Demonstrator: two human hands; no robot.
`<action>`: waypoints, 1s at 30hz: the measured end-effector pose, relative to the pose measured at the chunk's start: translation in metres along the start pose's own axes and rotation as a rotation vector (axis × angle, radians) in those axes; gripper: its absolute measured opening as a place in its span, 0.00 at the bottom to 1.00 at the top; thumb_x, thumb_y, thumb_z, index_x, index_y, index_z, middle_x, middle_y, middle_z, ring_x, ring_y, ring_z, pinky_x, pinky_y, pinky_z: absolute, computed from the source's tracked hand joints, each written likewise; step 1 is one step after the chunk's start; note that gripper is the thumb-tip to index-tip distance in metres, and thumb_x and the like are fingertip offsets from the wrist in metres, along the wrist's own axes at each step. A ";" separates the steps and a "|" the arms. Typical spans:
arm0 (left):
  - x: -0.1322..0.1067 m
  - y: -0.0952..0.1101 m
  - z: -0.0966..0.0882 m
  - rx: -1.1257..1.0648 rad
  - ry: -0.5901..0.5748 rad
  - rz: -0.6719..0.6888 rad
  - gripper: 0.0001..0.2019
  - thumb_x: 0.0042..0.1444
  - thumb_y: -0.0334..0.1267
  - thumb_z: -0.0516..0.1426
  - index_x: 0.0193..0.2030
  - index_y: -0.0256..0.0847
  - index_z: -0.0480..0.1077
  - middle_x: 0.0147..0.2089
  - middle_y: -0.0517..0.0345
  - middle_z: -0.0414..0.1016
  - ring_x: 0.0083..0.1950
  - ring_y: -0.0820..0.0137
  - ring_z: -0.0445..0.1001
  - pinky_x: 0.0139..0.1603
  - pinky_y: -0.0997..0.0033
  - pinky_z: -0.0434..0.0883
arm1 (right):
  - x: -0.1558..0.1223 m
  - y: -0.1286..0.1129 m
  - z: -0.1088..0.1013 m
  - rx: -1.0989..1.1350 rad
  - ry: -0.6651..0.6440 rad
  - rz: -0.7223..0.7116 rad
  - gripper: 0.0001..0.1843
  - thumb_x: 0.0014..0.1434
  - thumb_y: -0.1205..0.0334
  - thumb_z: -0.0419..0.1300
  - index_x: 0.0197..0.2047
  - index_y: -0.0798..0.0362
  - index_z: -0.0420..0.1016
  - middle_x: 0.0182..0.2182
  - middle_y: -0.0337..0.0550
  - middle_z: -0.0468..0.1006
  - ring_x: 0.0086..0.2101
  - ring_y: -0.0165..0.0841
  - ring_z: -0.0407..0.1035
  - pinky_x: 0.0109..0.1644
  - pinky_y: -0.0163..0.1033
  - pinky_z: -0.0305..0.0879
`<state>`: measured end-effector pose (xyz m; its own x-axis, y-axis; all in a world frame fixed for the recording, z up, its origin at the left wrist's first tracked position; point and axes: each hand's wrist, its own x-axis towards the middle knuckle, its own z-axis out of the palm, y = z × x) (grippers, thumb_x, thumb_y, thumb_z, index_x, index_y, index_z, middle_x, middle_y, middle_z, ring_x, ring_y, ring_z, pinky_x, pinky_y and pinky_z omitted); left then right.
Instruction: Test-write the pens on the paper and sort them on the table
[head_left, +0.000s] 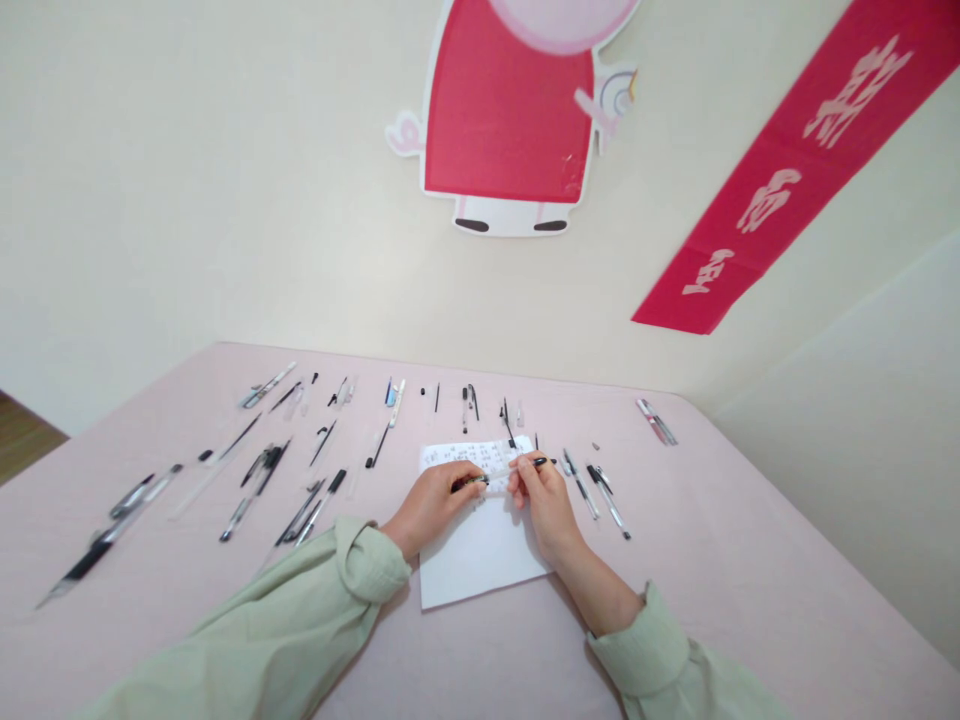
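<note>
- Far left, a long pen (88, 562) with a dark grip lies slantwise on the pink tablecloth (150, 620), blurred.
- Next comes a clear tube (196, 494), thin and pale, stretched out below a dark refill (241, 436).
- A cluster of pens and caps (255, 490) follows, all leaning the same way; above it, near the far edge, lie smaller pen pieces and a white-and-silver pen (270, 386).
- Near the left sleeve (300, 610), more black-and-clear pens (321, 508) lie side by side.
- Farther back, a small blue piece (391, 393) rests just beside a pale barrel (398, 402).
- The left hand (435, 500) is closed, thumb and fingertips pinching a dark pen part (466, 484) over the white paper (480, 555).
- On the paper's upper part are rows of small marks, too blurred to read.
- The right hand (546, 505) grips a slim pen (543, 461) above the paper's upper right — its dark end juts out past the fingers, its clear length points towards the left hand. Whether the two pieces join, I cannot tell.
- Just right of that hand lie two pens (581, 485) (613, 508).
- Well apart, far right, lies a pink-and-white bundle (656, 422).
</note>
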<state>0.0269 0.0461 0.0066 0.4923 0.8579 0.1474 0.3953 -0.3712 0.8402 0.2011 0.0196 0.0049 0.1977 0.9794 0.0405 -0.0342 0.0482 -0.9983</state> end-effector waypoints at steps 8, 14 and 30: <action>0.007 -0.002 -0.004 -0.261 0.218 -0.100 0.07 0.55 0.37 0.55 0.39 0.39 0.70 0.38 0.56 0.75 0.37 0.69 0.72 0.41 0.70 0.69 | 0.004 -0.004 -0.006 0.129 -0.008 0.054 0.12 0.55 0.52 0.61 0.36 0.53 0.70 0.19 0.32 0.67 0.17 0.23 0.56 0.21 0.31 0.52; 0.011 -0.010 -0.007 -0.680 0.388 -0.283 0.15 0.52 0.39 0.59 0.47 0.39 0.68 0.34 0.60 0.72 0.34 0.73 0.72 0.38 0.73 0.69 | 0.003 -0.001 -0.004 0.006 -0.085 0.039 0.10 0.55 0.56 0.59 0.37 0.53 0.69 0.21 0.33 0.70 0.18 0.24 0.58 0.23 0.31 0.54; 0.011 -0.006 -0.010 -0.691 0.265 -0.248 0.16 0.50 0.43 0.61 0.42 0.35 0.72 0.31 0.58 0.72 0.32 0.72 0.70 0.36 0.71 0.69 | -0.007 -0.002 0.000 -0.517 -0.369 -0.145 0.05 0.59 0.62 0.55 0.37 0.52 0.71 0.23 0.34 0.71 0.25 0.28 0.62 0.30 0.32 0.55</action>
<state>0.0225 0.0612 0.0087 0.2165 0.9754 -0.0405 -0.1460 0.0734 0.9866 0.2003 0.0130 0.0065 -0.1875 0.9775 0.0963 0.4619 0.1743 -0.8697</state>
